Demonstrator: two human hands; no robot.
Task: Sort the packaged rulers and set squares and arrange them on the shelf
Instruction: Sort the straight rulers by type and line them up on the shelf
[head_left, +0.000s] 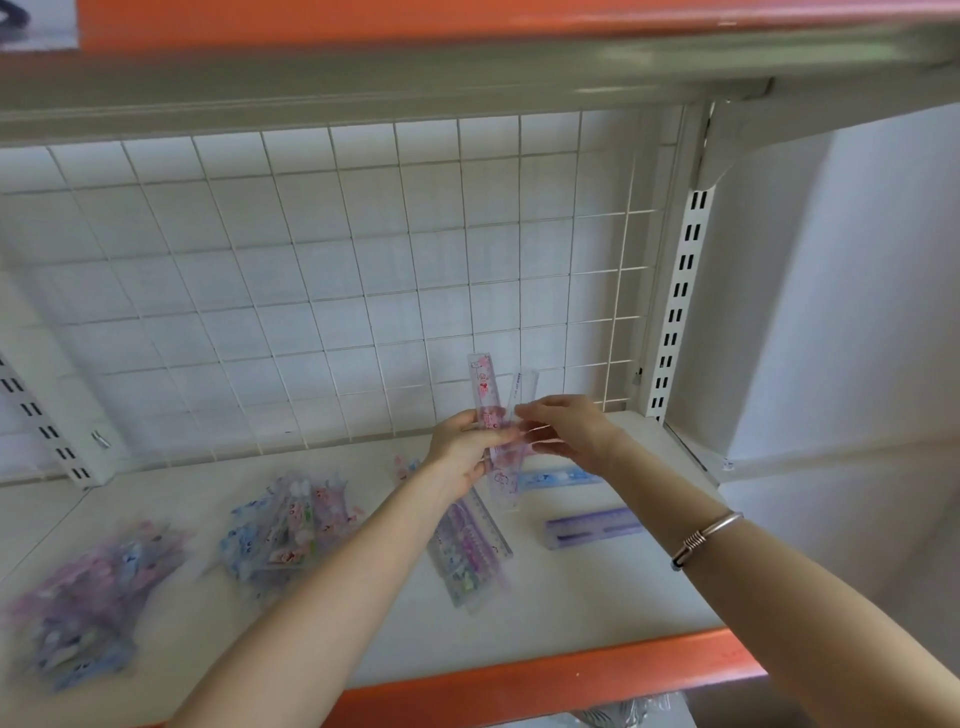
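The person stands at the shelf (597, 587) with both arms stretched in over its white board. The left hand (464, 449) is wrapped around the lower half of a pink ruler (482, 387) in its clear packet and holds it almost upright, just in front of the wire grid (311, 286) at the back. The right hand (569, 428) meets it from the side. Its fingertips pinch a clear ruler (522, 388) that leans against the pink one, though the blur makes the exact hold hard to read. A metal bracelet (702, 538) sits on the right wrist.

More packets lie flat on the board below. A loose heap (85, 597) is at the far left and a second heap (288, 525) is near the middle. A long patterned packet (470, 553) lies partly under the left forearm. To the right lie a blue ruler (558, 477) and a purple ruler (595, 527), a little apart from each other. The front edge of the shelf is orange.
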